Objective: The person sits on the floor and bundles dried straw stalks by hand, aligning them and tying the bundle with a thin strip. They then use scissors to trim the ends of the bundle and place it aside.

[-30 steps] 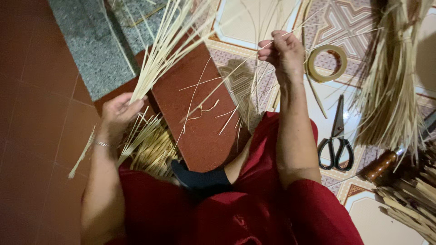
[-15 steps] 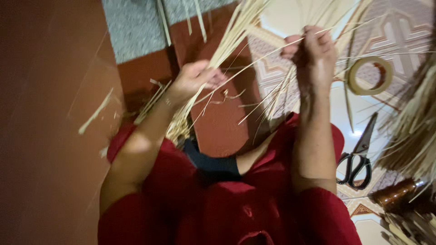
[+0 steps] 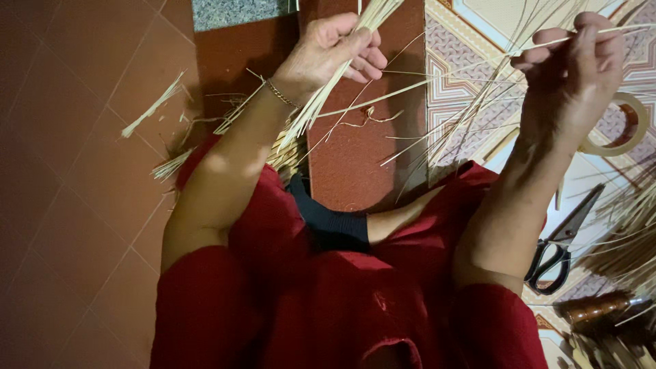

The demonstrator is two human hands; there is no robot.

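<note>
Head camera looks steeply down, close over lap.

No packages, labels, signs or screens show anywhere in this view, neither on the floor nor among the things lying on it.

Warm dim light; slight motion blur
</note>
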